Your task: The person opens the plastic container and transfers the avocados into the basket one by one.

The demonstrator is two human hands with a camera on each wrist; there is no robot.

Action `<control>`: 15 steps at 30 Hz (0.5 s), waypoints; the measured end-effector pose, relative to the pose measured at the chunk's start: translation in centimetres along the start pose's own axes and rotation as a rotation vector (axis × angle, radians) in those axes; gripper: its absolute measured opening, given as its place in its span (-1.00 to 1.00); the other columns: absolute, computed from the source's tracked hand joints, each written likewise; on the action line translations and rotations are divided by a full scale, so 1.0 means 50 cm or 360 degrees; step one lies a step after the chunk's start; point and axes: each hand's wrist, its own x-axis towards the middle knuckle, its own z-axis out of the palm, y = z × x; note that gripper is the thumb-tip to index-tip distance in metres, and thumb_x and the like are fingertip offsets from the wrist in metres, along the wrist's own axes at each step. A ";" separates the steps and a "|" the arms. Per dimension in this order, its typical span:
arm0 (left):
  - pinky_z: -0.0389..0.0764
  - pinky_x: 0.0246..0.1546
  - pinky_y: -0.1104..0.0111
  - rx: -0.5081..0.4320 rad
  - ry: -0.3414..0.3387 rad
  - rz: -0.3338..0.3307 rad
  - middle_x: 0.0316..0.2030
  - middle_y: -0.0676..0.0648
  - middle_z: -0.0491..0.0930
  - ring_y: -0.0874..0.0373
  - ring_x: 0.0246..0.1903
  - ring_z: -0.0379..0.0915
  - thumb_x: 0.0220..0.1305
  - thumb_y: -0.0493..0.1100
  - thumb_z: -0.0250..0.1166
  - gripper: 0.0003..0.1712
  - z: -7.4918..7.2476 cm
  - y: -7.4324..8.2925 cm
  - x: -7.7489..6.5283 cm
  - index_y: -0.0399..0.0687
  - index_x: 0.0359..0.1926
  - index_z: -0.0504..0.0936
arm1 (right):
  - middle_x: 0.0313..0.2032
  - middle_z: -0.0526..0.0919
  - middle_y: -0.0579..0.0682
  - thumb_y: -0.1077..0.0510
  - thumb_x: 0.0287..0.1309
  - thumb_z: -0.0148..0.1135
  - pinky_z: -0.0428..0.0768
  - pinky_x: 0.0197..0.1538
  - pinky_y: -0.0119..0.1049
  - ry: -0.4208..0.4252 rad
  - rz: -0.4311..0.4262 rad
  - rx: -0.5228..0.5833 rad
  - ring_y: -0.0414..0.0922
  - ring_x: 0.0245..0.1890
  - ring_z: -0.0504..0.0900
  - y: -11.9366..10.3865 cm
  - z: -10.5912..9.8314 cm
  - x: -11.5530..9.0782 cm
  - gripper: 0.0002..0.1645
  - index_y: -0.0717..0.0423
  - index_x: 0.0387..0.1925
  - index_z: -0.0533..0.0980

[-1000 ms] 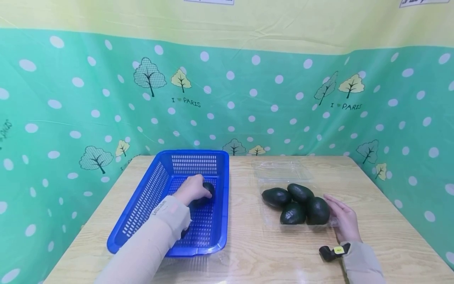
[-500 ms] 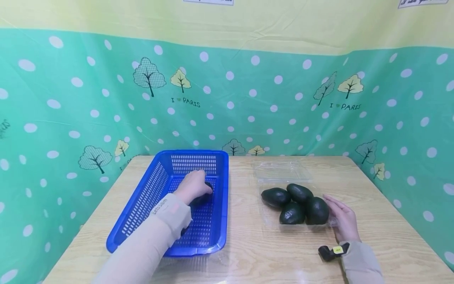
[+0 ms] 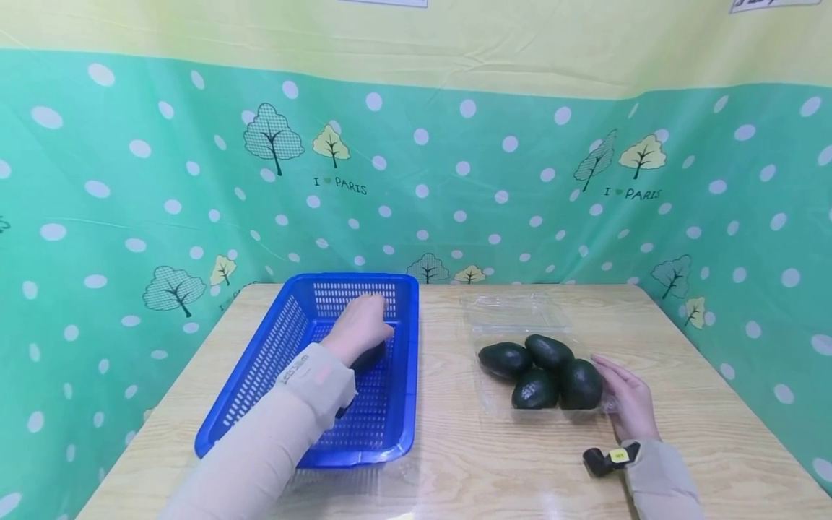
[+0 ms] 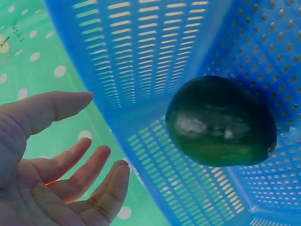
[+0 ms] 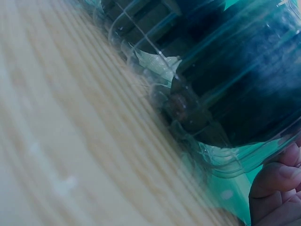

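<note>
In the head view my left hand hovers inside the blue plastic basket, just above a dark green avocado that it partly covers. The left wrist view shows the thumb and fingers spread, with a gap between them and the avocado lying on the basket's slotted bottom. Several more avocados sit together in an open clear plastic clamshell box to the right. Against that box's right side rest the extended fingers of my right hand, beside the nearest avocado.
The box's clear lid lies folded back behind it on the wooden table. A black wrist camera sits at the right cuff. A green dotted cloth hangs around the back and sides.
My left hand has let go of the avocado and lifted away toward the basket's far end, leaving the fruit lying there. My right hand and the clear box stay where they were.
</note>
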 end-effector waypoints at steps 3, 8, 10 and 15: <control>0.57 -0.26 0.25 -0.0018 0.0001 0.0010 -0.25 -0.14 0.57 0.01 -0.32 0.46 0.20 -0.26 0.31 -0.73 -0.004 0.005 0.000 -0.25 -0.08 0.55 | -0.23 0.76 -0.37 0.11 0.36 0.20 0.64 -0.15 -0.53 -0.0001 0.0001 -0.0005 -0.41 -0.22 0.70 0.000 -0.001 0.001 -0.77 -0.22 -0.10 0.72; 0.62 -0.07 0.15 -0.0018 0.0021 0.0019 -0.13 -0.17 0.59 -0.01 -0.20 0.49 0.19 -0.23 0.34 -0.61 -0.010 0.013 0.001 -0.28 0.03 0.55 | -0.21 0.75 -0.38 0.11 0.36 0.20 0.64 -0.16 -0.54 -0.0006 0.0015 -0.0006 -0.42 -0.21 0.70 -0.001 -0.003 0.003 -0.77 -0.22 -0.10 0.71; 0.61 -0.02 0.12 -0.0016 0.0027 0.0022 -0.09 -0.18 0.59 -0.03 -0.16 0.49 0.18 -0.23 0.34 -0.58 -0.012 0.015 0.000 -0.28 0.06 0.55 | -0.21 0.74 -0.40 0.11 0.37 0.19 0.64 -0.17 -0.54 -0.0005 0.0022 -0.0016 -0.42 -0.21 0.69 -0.001 -0.004 0.002 -0.77 -0.23 -0.10 0.71; 0.56 0.13 0.08 -0.0051 0.0036 0.0039 0.06 -0.23 0.57 -0.08 0.00 0.49 0.19 -0.26 0.31 -0.51 -0.017 0.017 -0.003 -0.30 0.15 0.51 | -0.17 0.72 -0.44 0.08 0.36 0.20 0.63 -0.14 -0.55 0.0004 0.0040 -0.0034 -0.44 -0.17 0.67 -0.004 -0.002 0.003 -0.77 -0.22 -0.05 0.70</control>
